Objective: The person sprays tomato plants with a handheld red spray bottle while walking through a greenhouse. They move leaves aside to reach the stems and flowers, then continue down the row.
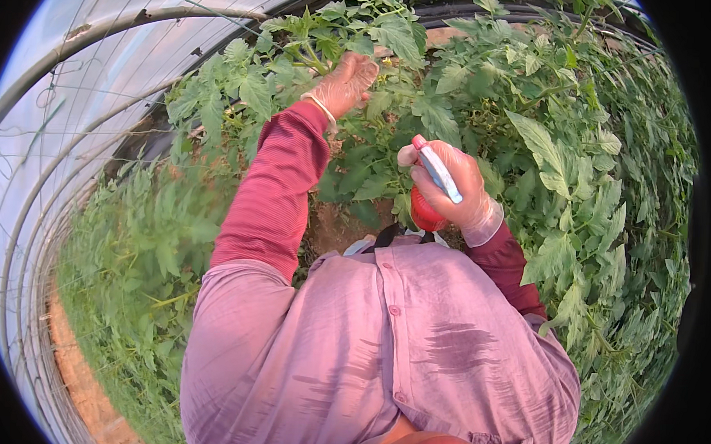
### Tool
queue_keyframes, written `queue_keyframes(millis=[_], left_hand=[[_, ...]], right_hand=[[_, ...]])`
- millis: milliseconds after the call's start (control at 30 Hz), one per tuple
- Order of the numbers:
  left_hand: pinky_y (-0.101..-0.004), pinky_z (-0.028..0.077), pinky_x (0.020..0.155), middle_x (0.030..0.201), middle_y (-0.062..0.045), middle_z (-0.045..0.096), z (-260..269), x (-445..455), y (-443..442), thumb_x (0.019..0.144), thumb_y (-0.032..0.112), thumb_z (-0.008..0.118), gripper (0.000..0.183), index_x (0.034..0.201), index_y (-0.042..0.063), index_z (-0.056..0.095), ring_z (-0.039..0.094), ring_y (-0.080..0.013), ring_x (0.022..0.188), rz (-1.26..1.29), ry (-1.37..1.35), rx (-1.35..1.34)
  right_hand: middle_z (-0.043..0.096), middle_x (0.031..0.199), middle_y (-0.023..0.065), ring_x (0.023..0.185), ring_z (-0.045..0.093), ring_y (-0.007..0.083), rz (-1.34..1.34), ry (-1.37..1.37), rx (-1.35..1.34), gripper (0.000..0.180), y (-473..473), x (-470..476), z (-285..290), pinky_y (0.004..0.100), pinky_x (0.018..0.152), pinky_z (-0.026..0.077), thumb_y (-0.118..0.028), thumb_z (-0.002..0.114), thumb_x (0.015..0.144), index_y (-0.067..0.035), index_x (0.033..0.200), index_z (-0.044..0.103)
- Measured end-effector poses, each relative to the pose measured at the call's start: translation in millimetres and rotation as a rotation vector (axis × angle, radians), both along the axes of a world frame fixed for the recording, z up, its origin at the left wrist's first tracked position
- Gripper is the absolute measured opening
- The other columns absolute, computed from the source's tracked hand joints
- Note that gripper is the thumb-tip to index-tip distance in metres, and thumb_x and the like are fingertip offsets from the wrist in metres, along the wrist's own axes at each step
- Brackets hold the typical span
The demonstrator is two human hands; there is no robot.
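Observation:
My left hand (347, 84), in a thin clear glove, is raised among the upper leaves of a tomato plant (397, 38). Its fingers are curled beside a stem; whether they grip it is hidden by the hand. Small yellow flowers (387, 61) show just right of it. Lower and to the right, my right hand (460, 178), also in a clear glove, is wrapped around a red spray bottle (426, 211). The bottle's white and blue spray head with a red nozzle points up and to the left, towards the foliage.
Dense tomato foliage (546, 152) stands on the right, with more plants (137, 261) on the left. Curved greenhouse hoops (98, 31) and plastic film (16, 169) rise at the left, with strings strung across. Brown soil (335, 224) shows between the plants in front of my body.

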State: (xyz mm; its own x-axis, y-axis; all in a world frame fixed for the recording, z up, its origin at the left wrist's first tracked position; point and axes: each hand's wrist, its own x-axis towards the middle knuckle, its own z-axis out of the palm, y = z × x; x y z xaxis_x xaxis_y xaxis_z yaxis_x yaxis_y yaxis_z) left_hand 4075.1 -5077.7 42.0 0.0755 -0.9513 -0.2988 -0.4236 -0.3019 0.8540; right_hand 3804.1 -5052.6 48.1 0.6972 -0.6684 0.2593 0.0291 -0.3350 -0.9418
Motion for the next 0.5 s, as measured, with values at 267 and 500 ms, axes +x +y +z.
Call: queue_keyframes(millis=[267,500], left_hand=[[-0.0443,0.056,0.085,0.136,-0.016,0.049,24,7,-4,0.076,0.088,0.035,0.108,0.149,0.009,0.026,0.059,-0.029,0.112,0.075,0.238,0.438],[-0.0391,0.054,0.09,0.114,-0.013,0.064,4,-10,-15,0.086,0.074,0.045,0.084,0.114,-0.003,0.062,0.061,-0.0179,0.097,-0.117,0.783,0.233]], right_hand=[[0.068,0.09,0.009,0.081,0.066,0.019,0.071,-0.081,0.073,0.018,-19,9,-8,0.0301,0.076,0.051,-0.001,0.062,0.083,-0.002,0.102,0.063],[0.068,0.096,0.0086,0.084,0.064,0.0155,0.112,-0.028,0.154,0.033,-35,17,-16,0.0309,0.077,0.051,-0.006,0.062,0.084,-0.002,0.117,0.059]])
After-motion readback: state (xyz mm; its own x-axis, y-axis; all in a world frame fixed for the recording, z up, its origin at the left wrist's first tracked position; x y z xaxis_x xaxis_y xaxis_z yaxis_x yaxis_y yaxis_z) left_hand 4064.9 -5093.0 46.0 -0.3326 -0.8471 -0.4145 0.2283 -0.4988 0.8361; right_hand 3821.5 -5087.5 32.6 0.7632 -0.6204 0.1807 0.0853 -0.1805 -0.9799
